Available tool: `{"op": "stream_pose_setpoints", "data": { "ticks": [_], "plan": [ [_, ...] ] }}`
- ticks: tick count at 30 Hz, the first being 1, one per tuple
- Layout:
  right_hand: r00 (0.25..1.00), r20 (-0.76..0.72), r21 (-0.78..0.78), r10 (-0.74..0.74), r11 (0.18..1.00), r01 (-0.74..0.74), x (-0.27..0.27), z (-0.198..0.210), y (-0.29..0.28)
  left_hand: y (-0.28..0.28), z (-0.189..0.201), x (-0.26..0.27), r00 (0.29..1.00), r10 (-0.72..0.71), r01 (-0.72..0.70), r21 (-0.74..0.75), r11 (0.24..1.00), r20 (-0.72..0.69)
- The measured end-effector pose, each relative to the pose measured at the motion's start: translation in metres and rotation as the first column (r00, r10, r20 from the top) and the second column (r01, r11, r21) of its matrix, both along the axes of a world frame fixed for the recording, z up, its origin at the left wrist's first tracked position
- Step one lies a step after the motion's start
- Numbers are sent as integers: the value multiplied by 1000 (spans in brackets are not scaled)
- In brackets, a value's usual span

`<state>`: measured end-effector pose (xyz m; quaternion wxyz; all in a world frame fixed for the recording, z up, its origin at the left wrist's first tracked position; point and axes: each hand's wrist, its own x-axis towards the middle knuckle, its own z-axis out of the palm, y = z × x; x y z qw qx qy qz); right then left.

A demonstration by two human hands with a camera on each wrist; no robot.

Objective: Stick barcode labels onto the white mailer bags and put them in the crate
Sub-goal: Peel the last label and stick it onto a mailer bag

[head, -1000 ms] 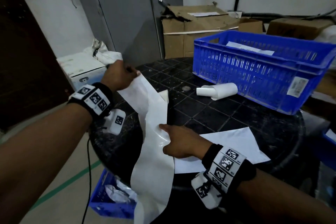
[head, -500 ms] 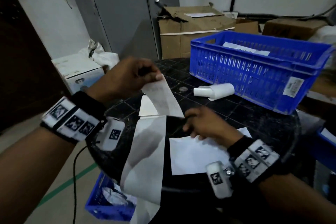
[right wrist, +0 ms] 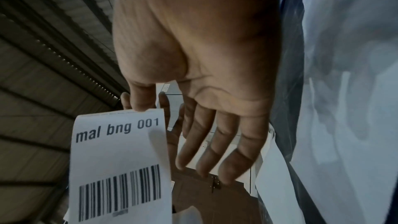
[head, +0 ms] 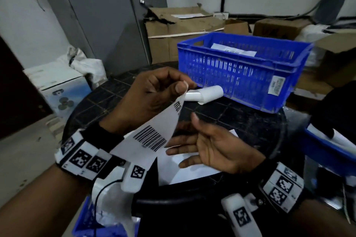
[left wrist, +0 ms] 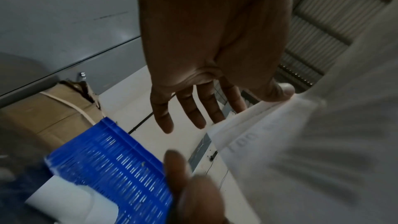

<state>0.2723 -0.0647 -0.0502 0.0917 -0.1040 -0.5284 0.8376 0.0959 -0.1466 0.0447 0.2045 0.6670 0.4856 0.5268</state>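
My left hand [head: 181, 87] pinches the top end of a white barcode label [head: 150, 138] between thumb and forefinger [left wrist: 277, 91]; the label hangs down toward my left wrist. It reads "mal bng 001" in the right wrist view [right wrist: 120, 159]. My right hand [head: 192, 140] lies palm up just under the label with fingers [right wrist: 215, 151] straight, holding nothing; its thumb is close to the label's edge. A white mailer bag [head: 185, 173] lies flat on the black round table [head: 240, 121] beneath that hand. The blue crate [head: 240, 69] stands at the back right with a labelled bag inside.
A label roll [head: 204, 95] lies in front of the crate. A white strip [head: 111, 204] hangs off the table's near edge over a blue crate [head: 82, 223] on the floor. Cardboard boxes [head: 183, 31] stand behind, a white box [head: 57, 86] at left, a blue bin [head: 327, 152] at right.
My left hand has lifted the label higher and nearer, its barcode side now facing me. My right hand left the bag on the table and turned palm up under the label.
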Motion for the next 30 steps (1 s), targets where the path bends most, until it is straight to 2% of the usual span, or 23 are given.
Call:
{"op": "stream_pose_setpoints", "data": {
  "ticks": [6,11,16,19,23,26,30],
  "plan": [
    [988,-113,-149,-106,985,88,-2,-9,-7,8,-30,4,997,71,-70,38,997,-28],
    [973,-171,-238,-153,965,110,-5,-17,-13,11,-42,10,984,161,-164,32,986,69],
    [950,-173,-242,-259,946,214,0,-25,-8,9,-41,-6,988,152,-152,28,988,-10],
    [939,-179,-210,-292,944,254,16,-23,0,7,-42,-20,994,109,-110,-26,994,-25],
    [936,-113,-95,-334,941,325,34,-15,9,-1,-40,-34,995,7,15,-215,976,101],
    [917,-18,-29,-399,917,398,36,-15,11,-9,-46,-35,977,-32,108,-364,925,209],
    [876,74,29,-476,879,476,29,-29,5,-11,-63,-29,906,49,178,-483,857,421]
  ]
}}
